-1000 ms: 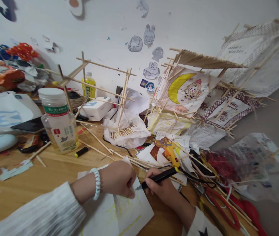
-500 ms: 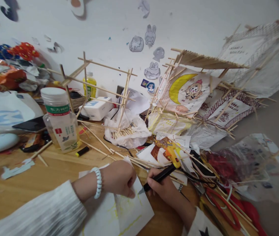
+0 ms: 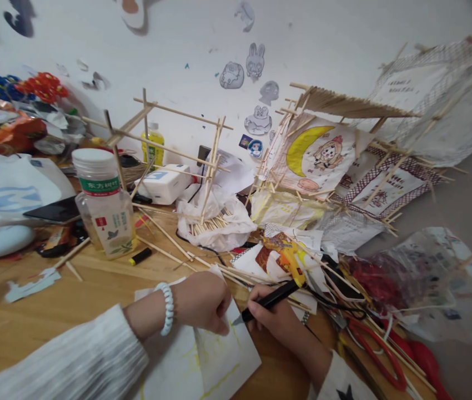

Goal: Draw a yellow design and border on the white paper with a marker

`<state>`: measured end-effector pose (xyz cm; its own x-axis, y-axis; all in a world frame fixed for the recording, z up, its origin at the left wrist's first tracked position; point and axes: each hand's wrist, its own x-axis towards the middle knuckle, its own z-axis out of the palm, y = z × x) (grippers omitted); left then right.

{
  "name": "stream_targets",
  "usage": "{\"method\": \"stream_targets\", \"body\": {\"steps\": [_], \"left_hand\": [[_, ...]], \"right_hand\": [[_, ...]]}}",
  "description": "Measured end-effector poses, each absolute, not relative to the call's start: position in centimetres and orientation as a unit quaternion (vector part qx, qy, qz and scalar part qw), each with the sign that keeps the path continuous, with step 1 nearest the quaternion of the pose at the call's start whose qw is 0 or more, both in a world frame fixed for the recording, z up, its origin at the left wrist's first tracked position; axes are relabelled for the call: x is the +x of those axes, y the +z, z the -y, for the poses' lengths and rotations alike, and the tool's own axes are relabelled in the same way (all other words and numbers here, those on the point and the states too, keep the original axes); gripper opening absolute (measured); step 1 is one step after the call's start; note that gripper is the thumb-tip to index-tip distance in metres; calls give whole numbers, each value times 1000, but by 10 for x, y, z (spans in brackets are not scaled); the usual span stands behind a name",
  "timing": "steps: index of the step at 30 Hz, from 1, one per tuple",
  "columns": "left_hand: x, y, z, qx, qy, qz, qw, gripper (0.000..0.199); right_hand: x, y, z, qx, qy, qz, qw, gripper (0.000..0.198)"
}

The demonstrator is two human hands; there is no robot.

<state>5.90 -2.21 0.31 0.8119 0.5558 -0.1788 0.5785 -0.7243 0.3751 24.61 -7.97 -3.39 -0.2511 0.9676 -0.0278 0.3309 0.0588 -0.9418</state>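
Note:
My right hand (image 3: 270, 314) grips a black marker pen (image 3: 275, 297), its grey tip touching or just over the right side of a white sheet of paper (image 3: 227, 369). Yellow lines run across this sheet, and a crease crosses it. Curled into a loose fist, my left hand (image 3: 205, 303) presses the sheet down on the wooden table; its fingertips are partly hidden. A pale beaded bracelet (image 3: 165, 309) circles the left wrist. The marker's black cap (image 3: 140, 256), with a yellow end, lies beyond the left forearm.
Behind the hands stand a clear plastic jar (image 3: 106, 222), a stick frame (image 3: 173, 147) and a bag of short sticks (image 3: 215, 222). A yellow glue gun (image 3: 290, 258) lies on paper scraps. Red-handled scissors (image 3: 375, 355) are at right, below a paper-and-stick house (image 3: 319, 153).
The marker tip and right hand have shifted very slightly left over the paper. My left hand stays in place on the sheet.

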Motion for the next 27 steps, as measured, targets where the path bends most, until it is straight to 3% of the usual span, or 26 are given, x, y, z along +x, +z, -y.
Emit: {"method": "stream_targets", "body": {"steps": [8,13,17,20,27], "left_hand": [[58,-1,21,928,-7,-288,237,16],[49,7,10,921,46,-262,284,10],[41,22,6,905,78,-375,186,14],[43,24,13,896,34,-432,99,20],[59,2,28,930,-18,-346,124,23]], "right_hand": [[247,-37,81,-494,467,638,362,24],[250,-41,75,-461,454,586,488,30],[252,-41,69,-435,444,511,594,34],[253,-43,67,-421,449,485,621,34],[255,-44,65,-405,437,489,637,28]]}}
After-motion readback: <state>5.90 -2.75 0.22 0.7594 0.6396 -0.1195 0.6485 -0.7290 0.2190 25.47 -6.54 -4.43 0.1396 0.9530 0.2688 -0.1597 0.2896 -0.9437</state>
